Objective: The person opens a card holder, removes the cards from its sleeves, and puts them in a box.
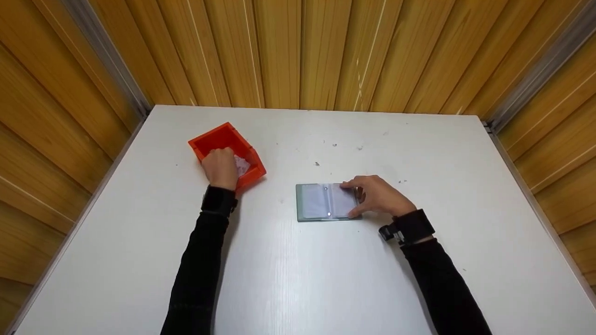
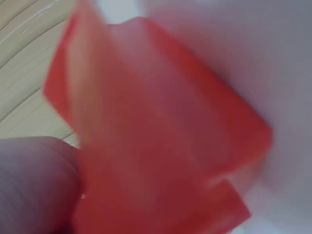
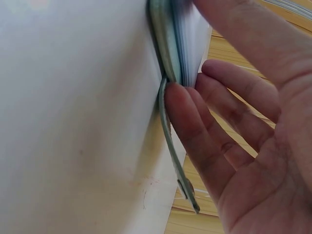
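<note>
Album lies spread on bench, right of red bin; judged light, flexible, slippery. Right hand grips its right edge, suitably. Left hand, in bin: fingers' grasp cannot be determined.

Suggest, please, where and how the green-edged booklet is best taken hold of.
Probably pinch its left edge, coming from the left: the booklet lies on the table with that edge bare, while the right hand holds the opposite side.
</note>
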Motion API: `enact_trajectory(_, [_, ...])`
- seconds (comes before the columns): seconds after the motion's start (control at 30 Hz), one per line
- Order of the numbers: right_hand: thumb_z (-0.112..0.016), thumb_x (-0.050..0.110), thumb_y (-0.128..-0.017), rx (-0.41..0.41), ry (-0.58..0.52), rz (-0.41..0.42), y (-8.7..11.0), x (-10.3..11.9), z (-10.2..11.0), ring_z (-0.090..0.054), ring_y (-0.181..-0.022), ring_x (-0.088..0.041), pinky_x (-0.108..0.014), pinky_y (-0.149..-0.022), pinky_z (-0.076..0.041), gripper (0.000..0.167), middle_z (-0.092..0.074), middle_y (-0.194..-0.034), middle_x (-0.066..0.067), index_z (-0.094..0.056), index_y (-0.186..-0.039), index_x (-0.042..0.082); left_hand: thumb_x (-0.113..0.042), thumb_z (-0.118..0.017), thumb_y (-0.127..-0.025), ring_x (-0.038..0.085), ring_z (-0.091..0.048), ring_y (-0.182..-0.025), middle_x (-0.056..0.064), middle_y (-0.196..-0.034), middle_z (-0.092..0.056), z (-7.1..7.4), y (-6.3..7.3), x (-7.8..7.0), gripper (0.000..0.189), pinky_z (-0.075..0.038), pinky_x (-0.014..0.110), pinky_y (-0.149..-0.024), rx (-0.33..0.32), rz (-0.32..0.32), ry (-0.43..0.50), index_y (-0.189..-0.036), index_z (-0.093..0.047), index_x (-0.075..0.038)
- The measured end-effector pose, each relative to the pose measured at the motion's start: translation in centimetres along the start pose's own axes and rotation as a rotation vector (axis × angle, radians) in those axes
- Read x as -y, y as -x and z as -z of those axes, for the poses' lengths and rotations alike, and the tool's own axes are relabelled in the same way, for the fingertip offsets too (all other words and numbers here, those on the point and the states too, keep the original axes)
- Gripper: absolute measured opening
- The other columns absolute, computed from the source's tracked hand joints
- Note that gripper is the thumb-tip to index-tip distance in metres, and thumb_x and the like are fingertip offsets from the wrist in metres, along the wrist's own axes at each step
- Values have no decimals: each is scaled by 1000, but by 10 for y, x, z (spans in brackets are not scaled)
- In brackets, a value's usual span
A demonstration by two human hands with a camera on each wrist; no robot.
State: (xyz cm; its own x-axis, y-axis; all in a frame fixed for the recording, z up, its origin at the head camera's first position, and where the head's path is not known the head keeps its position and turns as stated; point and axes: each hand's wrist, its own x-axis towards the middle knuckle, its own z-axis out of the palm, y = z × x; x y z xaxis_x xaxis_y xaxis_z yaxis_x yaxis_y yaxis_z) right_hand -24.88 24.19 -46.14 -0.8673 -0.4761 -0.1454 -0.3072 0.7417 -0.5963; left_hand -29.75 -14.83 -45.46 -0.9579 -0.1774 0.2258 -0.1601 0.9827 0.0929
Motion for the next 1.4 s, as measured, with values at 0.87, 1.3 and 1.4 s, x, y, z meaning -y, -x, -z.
enact_trajectory(0.87, [-99, 19, -67, -5, -12, 25, -1, -4, 1, -59, -97, -23, -34, -85, -50, 79, -70, -114, -7, -66, -138, 7, -10, -62, -101, 34, -69, -71, 18, -77, -71, 16, 4, -26, 20, -61, 43, -66, -318, -31, 217, -96, -76, 3])
enact_trajectory(1.3, [-98, 23, -68, 0, 12, 39, -2, -5, 6, -59, -98, -23, -36, -87, -49, 79, -71, -123, -8, -66, -139, 9, -19, -85, -87, 27, -69, -100, 12, -110, -76, 33, 55, -109, 37, -58, 39, -91, 241, -705, 525, -121, -74, -8])
enact_trajectory(1.4, [-98, 23, -67, 0, 10, 42, -1, -5, 5, -59, -97, -22, -35, -86, -49, 79, -71, -122, -7, -66, -139, 10, -18, -88, -83, 27, -68, -100, 12, -112, -75, 22, 64, -118, 45, -57, 41, -95, 380, -767, 453, -124, -72, -6])
